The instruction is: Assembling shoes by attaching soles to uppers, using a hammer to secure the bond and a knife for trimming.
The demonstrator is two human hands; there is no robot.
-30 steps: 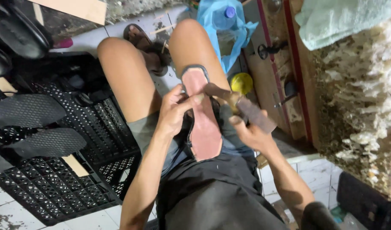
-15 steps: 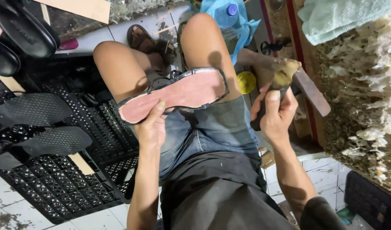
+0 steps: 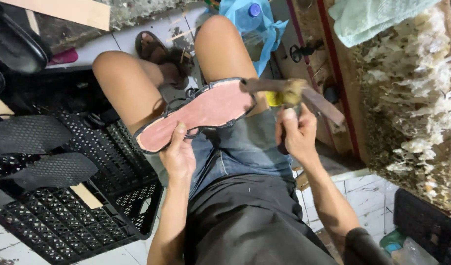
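Head view: the left hand (image 3: 179, 154) pinches the near edge of a pink sole (image 3: 201, 113), which lies across the thighs. The right hand (image 3: 296, 132) is wrapped tight round a hammer (image 3: 294, 93), its head over the sole's end. Black crate (image 3: 63, 206) at the left.
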